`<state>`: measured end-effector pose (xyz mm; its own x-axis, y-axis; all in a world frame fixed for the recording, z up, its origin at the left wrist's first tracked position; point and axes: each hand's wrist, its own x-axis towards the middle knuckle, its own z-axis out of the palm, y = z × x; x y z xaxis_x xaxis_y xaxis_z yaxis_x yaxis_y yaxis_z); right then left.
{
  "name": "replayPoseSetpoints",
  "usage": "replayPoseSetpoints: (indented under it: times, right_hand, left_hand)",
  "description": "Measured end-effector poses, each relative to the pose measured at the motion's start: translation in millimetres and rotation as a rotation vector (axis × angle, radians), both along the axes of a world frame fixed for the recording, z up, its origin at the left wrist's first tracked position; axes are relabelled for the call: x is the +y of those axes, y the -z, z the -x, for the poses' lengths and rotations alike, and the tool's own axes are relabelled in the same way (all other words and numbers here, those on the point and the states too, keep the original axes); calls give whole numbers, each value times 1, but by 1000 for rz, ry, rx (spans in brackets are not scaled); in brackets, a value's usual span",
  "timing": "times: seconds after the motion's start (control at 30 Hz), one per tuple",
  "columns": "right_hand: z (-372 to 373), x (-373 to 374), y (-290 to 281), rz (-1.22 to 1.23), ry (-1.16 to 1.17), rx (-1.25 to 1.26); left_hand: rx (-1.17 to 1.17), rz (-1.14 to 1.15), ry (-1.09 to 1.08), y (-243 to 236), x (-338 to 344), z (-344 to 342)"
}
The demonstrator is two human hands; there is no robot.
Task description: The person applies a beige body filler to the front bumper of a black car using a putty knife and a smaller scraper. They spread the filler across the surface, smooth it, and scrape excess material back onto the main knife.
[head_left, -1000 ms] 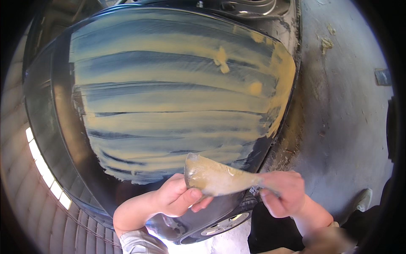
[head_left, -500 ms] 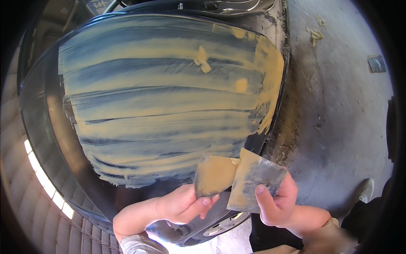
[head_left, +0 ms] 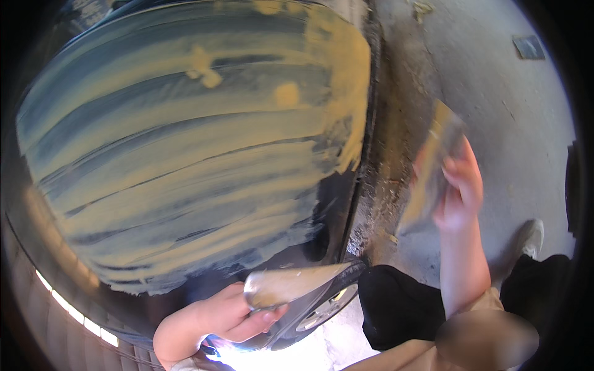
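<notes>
My left hand (head_left: 235,315) grips a metal spreader (head_left: 284,284) smeared with pale yellow paste, held low over the near edge of a dark car panel (head_left: 185,167). Broad streaks of yellow filler cover much of that panel, with thicker patches along its right side. My right hand (head_left: 461,185) is raised beyond the panel's right edge, closed around a second flat spreader (head_left: 427,173), tilted on edge and coated with yellow paste; motion blurs it.
A wheel (head_left: 322,312) sits below the panel. Grey floor (head_left: 507,154) on the right bears stains and a small flat square piece (head_left: 527,46). My dark trousers (head_left: 399,303) and a light shoe (head_left: 531,238) show at lower right.
The two spreaders, together half a second ago, are now apart: my right hand has swung up and rightward with one, my left stays low with the other. The panel has shifted leftward in view.
</notes>
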<state>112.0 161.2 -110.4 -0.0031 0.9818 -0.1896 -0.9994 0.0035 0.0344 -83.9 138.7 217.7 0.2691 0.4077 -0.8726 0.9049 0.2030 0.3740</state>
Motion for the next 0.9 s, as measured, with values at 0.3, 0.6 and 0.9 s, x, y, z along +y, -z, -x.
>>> replayPoseSetpoints:
  times: [0.3,0.6,0.9]
  right_hand:
    - [102,-5,102,180,-240,-365]
    - [130,1,71,168,-156,-571]
    - [133,-12,41,55,202,-1328]
  left_hand:
    - [36,38,-444,-12,-23,13]
    - [-14,-217,-550,-18,-31,34]
    - [-42,-264,-553,-20,-35,41]
